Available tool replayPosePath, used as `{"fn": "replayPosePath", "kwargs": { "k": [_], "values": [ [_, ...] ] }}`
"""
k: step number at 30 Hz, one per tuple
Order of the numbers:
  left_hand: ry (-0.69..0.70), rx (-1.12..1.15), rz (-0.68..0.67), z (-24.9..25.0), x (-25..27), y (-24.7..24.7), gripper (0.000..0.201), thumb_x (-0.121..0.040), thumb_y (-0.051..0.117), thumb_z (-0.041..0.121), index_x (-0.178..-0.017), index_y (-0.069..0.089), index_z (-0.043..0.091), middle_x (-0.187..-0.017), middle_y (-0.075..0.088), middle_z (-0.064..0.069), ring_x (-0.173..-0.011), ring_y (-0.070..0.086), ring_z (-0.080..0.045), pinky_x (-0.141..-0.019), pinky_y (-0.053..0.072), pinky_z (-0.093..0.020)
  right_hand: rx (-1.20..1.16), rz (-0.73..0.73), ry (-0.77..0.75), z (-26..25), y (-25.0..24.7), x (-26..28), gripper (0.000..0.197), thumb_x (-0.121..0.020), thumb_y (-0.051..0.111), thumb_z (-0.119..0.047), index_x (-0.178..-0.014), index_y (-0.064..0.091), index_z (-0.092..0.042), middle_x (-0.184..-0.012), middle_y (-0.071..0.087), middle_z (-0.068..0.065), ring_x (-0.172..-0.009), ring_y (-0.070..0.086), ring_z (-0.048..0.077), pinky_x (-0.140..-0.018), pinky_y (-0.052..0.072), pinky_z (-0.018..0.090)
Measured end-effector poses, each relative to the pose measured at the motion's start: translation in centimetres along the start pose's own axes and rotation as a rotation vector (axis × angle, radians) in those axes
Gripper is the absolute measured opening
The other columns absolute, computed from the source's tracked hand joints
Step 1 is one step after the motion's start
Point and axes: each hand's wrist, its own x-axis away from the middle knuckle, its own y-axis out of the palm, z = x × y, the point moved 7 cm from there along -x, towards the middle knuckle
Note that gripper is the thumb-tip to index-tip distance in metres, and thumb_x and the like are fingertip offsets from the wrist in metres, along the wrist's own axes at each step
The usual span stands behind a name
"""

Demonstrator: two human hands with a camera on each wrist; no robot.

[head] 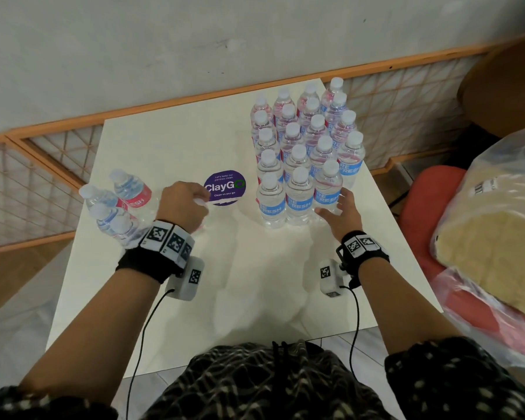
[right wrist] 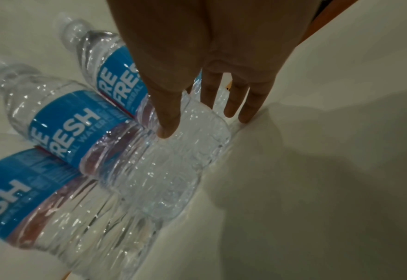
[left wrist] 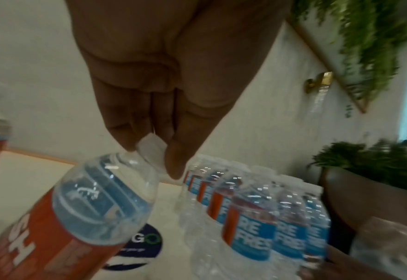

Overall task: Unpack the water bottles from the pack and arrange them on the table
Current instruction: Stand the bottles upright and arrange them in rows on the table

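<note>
Several upright water bottles with blue labels (head: pixel 300 153) stand in rows on the right half of the white table (head: pixel 255 283). My right hand (head: pixel 337 204) is open, with its thumb and straight fingers on either side of the front right bottle (head: pixel 328 189) low down; in the right wrist view that hand (right wrist: pixel 197 123) touches the bottle's clear base (right wrist: pixel 197 136). My left hand (head: pixel 199 204) pinches the white cap (left wrist: pixel 153 149) of a tilted bottle with a red label side (left wrist: pixel 77 217), which the head view mostly hides. Three more bottles (head: pixel 115 207) lean together at the table's left edge.
A round purple ClayGo sticker (head: pixel 225 187) lies between my hands. A red chair (head: pixel 422 213) with filled plastic bags (head: pixel 497 222) stands close to the table's right edge. An orange lattice rail (head: pixel 58 153) runs behind the table. A potted plant (left wrist: pixel 365 199) shows beyond the bottle rows.
</note>
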Motion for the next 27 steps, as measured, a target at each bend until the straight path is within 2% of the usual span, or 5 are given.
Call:
{"fn": "replayPosePath", "kwargs": {
  "k": [10,14,19,23,27],
  "values": [
    [0.266,0.166,-0.307,10.4,5.3,4.8,0.025,-0.074,0.07,0.001,-0.097,0.073,0.01,-0.1,0.071,0.0,-0.092,0.063,-0.009,-0.078,0.037,-0.008,-0.027,0.018,0.096,3.3,-1.7,0.8,0.047,-0.074,0.078,-0.017,-0.109,0.046,-0.016,-0.109,0.053,0.008,-0.098,0.054,0.022,-0.084,0.043,0.028],
    [0.392,0.21,-0.378,15.4,6.5,7.5,0.026,-0.075,0.069,0.0,-0.099,0.073,0.009,-0.1,0.071,-0.003,-0.088,0.061,-0.011,-0.073,0.033,-0.004,-0.002,-0.042,0.076,4.4,-2.5,1.8,0.03,-0.078,0.067,-0.001,-0.099,0.052,-0.016,-0.097,0.057,0.005,-0.089,0.055,0.021,-0.082,0.041,0.027],
    [0.486,0.235,-0.39,20.1,6.8,9.9,0.027,-0.081,0.063,0.002,-0.106,0.071,0.009,-0.111,0.069,-0.006,-0.104,0.06,-0.017,-0.088,0.04,-0.016,0.082,-0.142,0.007,4.4,-2.9,3.7,0.041,-0.079,0.048,0.008,-0.111,0.053,-0.017,-0.098,0.061,0.001,-0.09,0.058,0.02,-0.08,0.043,0.028],
    [0.512,0.295,-0.372,21.4,6.6,10.8,0.028,-0.082,0.06,0.001,-0.108,0.069,0.008,-0.112,0.068,-0.006,-0.105,0.061,-0.018,-0.094,0.045,-0.024,0.007,-0.254,-0.055,3.2,-2.0,5.6,0.069,-0.063,0.076,-0.007,-0.122,0.045,-0.024,-0.097,0.058,-0.013,-0.087,0.056,0.0,-0.076,0.046,0.021],
    [0.515,0.398,-0.312,20.2,6.6,10.9,0.027,-0.081,0.063,0.005,-0.107,0.068,0.012,-0.109,0.067,-0.002,-0.101,0.06,-0.016,-0.093,0.047,-0.027,0.001,-0.129,-0.111,2.8,-1.8,5.6,0.064,-0.063,0.086,-0.022,-0.119,0.055,-0.017,-0.104,0.066,-0.004,-0.09,0.062,0.006,-0.077,0.048,0.014]
  ]
}}
